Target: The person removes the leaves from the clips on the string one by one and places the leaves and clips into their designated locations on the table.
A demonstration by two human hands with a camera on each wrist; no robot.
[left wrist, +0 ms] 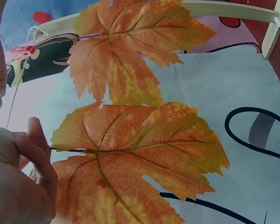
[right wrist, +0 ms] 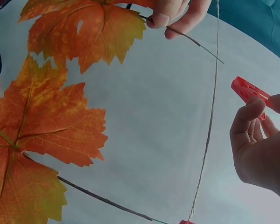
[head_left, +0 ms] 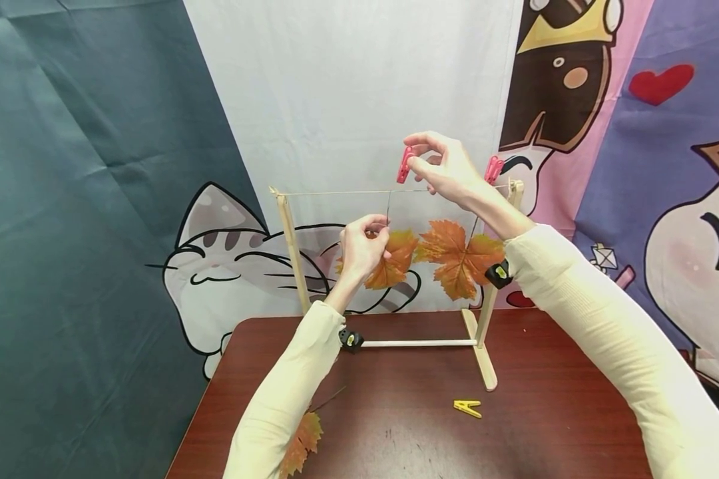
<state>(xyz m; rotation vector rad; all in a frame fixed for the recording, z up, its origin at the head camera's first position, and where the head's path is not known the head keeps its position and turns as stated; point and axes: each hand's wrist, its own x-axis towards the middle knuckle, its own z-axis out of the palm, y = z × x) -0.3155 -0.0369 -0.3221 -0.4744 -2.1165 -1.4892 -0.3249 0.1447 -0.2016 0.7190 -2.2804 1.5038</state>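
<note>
My left hand pinches the stem of an orange artificial leaf. The leaf hangs beside that hand, and its thin stem tip reaches up to the string. Just above the string, my right hand pinches a pink clothespin between thumb and fingers, apart from both string and stem. Another pink clothespin sits on the string near its right end. A second orange leaf hangs below it by its stem.
The string is tied between two posts of a wooden frame standing on a dark red table. On the table lie a yellow clothespin and another leaf, partly hidden by my left sleeve. A printed cloth hangs behind.
</note>
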